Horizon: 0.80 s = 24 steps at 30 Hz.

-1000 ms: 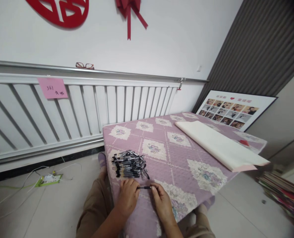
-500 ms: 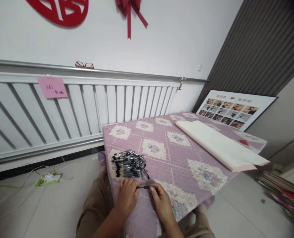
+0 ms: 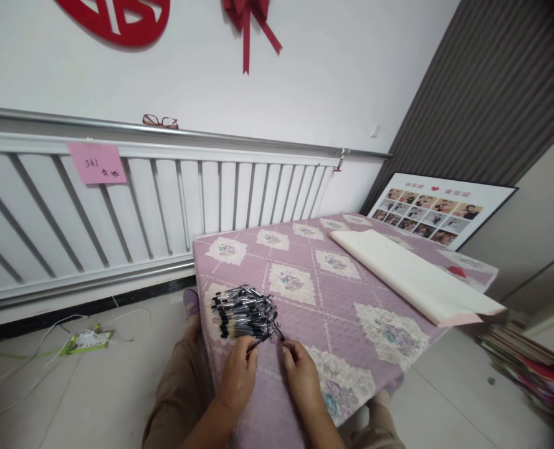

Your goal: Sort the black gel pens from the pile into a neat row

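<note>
A heap of pens (image 3: 243,312) with clear barrels and black ends lies near the left edge of the flowered tablecloth (image 3: 300,312). Just in front of the heap, my left hand (image 3: 238,374) is closed on a dark slim pen (image 3: 257,343), most of which the fingers hide. The pen points up and right toward loose dark pieces at the heap's right end. My right hand (image 3: 303,377) is beside it on the right, thumb and fingers pinched together close to those pieces. Whatever lies between its fingertips is too small to make out.
A folded cream sheet (image 3: 398,271) lies across the table's right side, near a small red item (image 3: 457,271). A photo board (image 3: 438,209) leans behind. Left are a radiator (image 3: 164,199) and a power strip (image 3: 87,342) with cables on the floor. Stacked papers (image 3: 529,365) stand at right.
The pen that both hands held level between them is now tilted in my left hand only. My right hand's fingertips have risen slightly toward the heap's right end.
</note>
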Each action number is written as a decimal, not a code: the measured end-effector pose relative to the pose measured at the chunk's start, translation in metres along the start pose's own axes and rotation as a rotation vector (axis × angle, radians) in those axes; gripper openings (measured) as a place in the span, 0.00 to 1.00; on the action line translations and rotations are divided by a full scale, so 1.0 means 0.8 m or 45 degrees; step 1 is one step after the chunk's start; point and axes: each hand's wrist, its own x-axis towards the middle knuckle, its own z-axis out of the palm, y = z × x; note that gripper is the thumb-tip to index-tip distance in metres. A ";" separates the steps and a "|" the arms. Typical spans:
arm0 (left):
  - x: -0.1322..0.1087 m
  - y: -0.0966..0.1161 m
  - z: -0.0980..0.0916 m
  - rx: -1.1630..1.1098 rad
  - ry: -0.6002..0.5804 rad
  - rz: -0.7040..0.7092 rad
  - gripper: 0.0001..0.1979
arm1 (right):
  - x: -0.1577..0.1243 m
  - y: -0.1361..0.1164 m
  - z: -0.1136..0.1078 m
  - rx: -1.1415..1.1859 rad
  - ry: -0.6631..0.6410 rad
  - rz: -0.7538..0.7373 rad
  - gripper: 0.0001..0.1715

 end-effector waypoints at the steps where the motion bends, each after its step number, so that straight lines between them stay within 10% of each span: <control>1: 0.000 0.000 0.000 -0.020 0.015 -0.005 0.12 | 0.004 -0.002 0.005 -0.048 0.005 -0.017 0.14; 12: 0.003 0.011 -0.006 -0.075 0.019 0.009 0.12 | 0.029 -0.007 0.035 -0.447 -0.032 -0.080 0.11; 24: 0.003 0.007 -0.003 -0.019 -0.052 0.055 0.10 | 0.013 0.021 0.016 -0.171 0.095 -0.158 0.21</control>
